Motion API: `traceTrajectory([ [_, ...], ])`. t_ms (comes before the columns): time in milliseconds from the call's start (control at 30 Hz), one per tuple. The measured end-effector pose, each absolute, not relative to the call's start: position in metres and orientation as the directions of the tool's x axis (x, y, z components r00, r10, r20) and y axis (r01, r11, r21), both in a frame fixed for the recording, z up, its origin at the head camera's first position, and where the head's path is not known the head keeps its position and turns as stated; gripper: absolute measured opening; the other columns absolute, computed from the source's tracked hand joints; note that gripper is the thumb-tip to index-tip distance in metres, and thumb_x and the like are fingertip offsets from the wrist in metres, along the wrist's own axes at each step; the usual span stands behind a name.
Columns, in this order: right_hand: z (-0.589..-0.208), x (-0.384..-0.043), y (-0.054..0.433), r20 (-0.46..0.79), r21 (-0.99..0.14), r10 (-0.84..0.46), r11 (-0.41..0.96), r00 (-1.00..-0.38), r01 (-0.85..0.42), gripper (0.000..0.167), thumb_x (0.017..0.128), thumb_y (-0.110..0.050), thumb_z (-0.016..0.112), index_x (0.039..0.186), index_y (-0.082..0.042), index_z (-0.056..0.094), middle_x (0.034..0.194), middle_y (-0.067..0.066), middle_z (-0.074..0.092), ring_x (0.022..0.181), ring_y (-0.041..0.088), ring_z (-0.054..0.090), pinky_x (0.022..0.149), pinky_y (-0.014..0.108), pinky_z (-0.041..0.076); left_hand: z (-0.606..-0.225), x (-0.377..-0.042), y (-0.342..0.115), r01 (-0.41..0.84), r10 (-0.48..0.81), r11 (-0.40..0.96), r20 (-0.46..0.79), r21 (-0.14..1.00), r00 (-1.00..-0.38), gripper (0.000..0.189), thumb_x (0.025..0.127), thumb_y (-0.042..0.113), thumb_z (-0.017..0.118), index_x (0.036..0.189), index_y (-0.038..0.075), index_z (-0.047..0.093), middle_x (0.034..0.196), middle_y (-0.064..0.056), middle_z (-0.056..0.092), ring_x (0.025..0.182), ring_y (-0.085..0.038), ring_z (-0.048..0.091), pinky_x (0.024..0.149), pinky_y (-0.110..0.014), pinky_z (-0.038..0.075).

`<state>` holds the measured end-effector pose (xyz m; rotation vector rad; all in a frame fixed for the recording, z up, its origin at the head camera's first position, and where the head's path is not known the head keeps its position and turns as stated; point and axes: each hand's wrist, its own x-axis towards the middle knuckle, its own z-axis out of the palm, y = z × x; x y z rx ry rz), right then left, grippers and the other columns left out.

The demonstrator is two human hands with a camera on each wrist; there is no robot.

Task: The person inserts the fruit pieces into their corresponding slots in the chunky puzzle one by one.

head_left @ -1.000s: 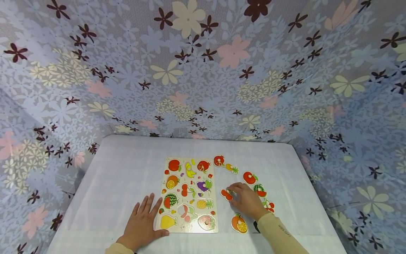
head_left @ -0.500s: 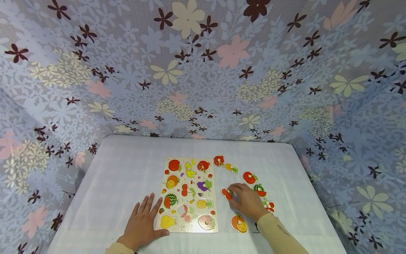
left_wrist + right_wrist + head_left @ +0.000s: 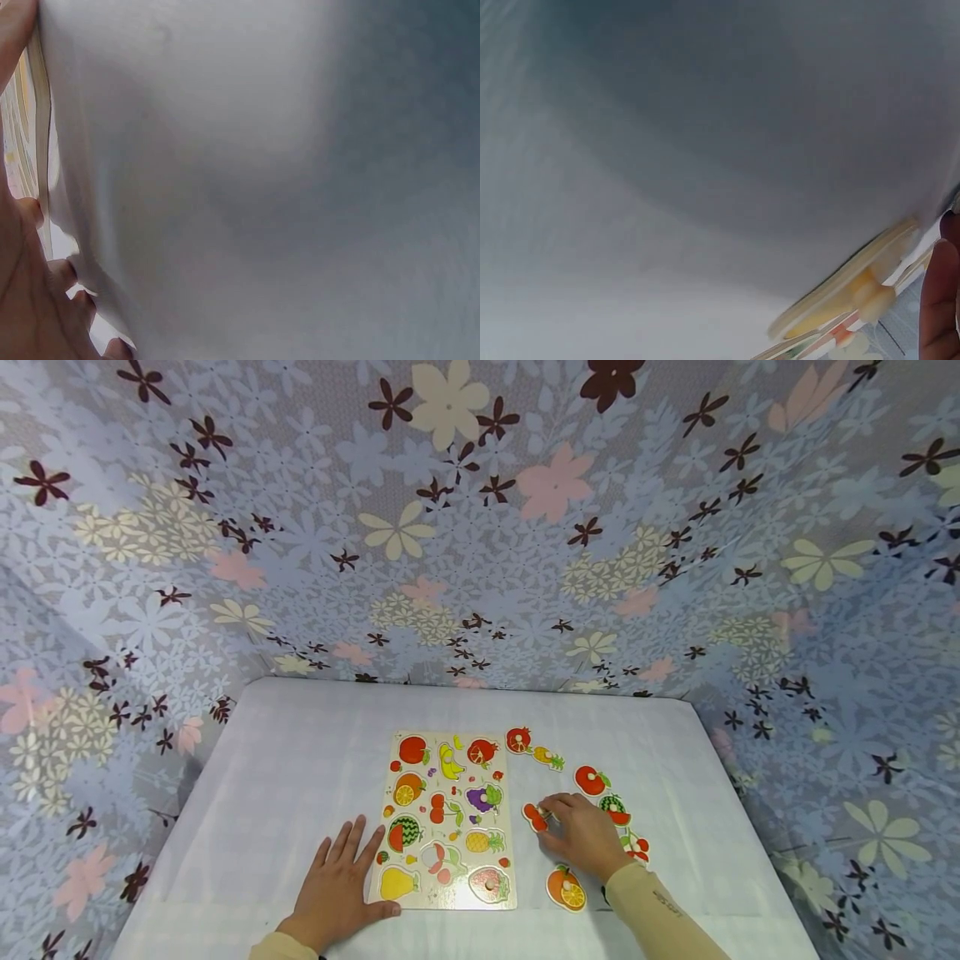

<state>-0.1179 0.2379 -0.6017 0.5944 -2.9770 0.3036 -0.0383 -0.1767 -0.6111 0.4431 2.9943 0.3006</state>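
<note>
On the white-covered table lies a fruit puzzle board [image 3: 420, 897] with printed fruit shapes. My left hand [image 3: 337, 877] rests flat beside its left edge, fingers spread and thumb at the lower left corner. In the left wrist view, fingers show beside the board's edge [image 3: 41, 127]. To the right of the board, my right hand [image 3: 585, 833] pinches a red fruit puzzle piece [image 3: 534, 817] at its knob; its exact fruit is too small to tell. An orange puzzle piece [image 3: 565, 888] lies just below this hand. Fingers [image 3: 939, 300] appear at the right wrist view's edge.
More loose pieces curve around the right hand: a pomegranate [image 3: 517, 740], a pineapple [image 3: 549, 758], a red round fruit [image 3: 590, 780], a watermelon [image 3: 614, 810] and red cherries [image 3: 638, 846]. Flower-patterned cloth [image 3: 480, 568] encloses the table's back and sides.
</note>
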Motion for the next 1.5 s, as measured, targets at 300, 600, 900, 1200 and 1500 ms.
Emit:
traceTrajectory([
  [300,-0.594,-0.119,0.22,0.143,-0.234,-0.352,0.896,-0.925,-0.377,0.047,0.078,-0.047,0.082,0.117,-0.024,0.073,0.116,-0.008,0.067,0.106,0.014,0.063,0.084,0.034,0.056,-0.608,-0.039,-0.179,0.291,0.312,0.928,-0.058,0.232,-0.948,0.117,0.068,0.088,0.058,0.156,0.014,0.035,0.161,-0.02,0.023,0.144,-0.041,0.025,0.113,-0.063,0.021],
  [600,-0.583,-0.129,0.182,0.167,-0.276,-0.402,0.857,-0.9,-0.434,0.046,0.079,-0.046,0.082,0.118,-0.023,0.072,0.117,-0.007,0.068,0.107,0.014,0.062,0.085,0.033,0.056,-0.596,-0.039,-0.179,0.265,0.299,0.937,-0.128,0.229,-0.946,0.115,0.07,0.084,0.062,0.157,0.015,0.033,0.162,-0.02,0.021,0.146,-0.04,0.023,0.114,-0.062,0.02],
  [900,-0.579,-0.133,0.132,0.083,-0.271,-0.444,0.852,-0.892,-0.449,0.05,0.081,-0.051,0.079,0.122,-0.024,0.072,0.12,-0.005,0.068,0.108,0.016,0.062,0.088,0.036,0.055,-0.597,-0.039,-0.18,0.271,0.301,0.938,-0.117,0.218,-0.946,0.116,0.07,0.085,0.06,0.157,0.015,0.033,0.162,-0.019,0.021,0.146,-0.04,0.022,0.114,-0.061,0.02],
  [1200,-0.582,-0.139,0.095,0.077,-0.179,-0.457,0.868,-0.886,-0.463,0.05,0.081,-0.051,0.078,0.12,-0.02,0.073,0.116,-0.001,0.07,0.103,0.019,0.065,0.078,0.037,0.058,-0.602,-0.039,-0.18,0.272,0.303,0.933,-0.105,0.237,-0.947,0.116,0.07,0.085,0.06,0.157,0.015,0.032,0.163,-0.019,0.019,0.147,-0.04,0.02,0.115,-0.061,0.018],
  [1500,-0.582,-0.136,0.077,0.074,-0.113,-0.444,0.886,-0.893,-0.449,0.043,0.084,-0.047,0.076,0.116,-0.018,0.074,0.112,-0.001,0.07,0.103,0.025,0.066,0.081,0.04,0.057,-0.609,-0.04,-0.18,0.287,0.308,0.936,-0.077,0.204,-0.948,0.116,0.069,0.088,0.057,0.157,0.016,0.033,0.163,-0.018,0.02,0.147,-0.039,0.021,0.114,-0.06,0.021],
])
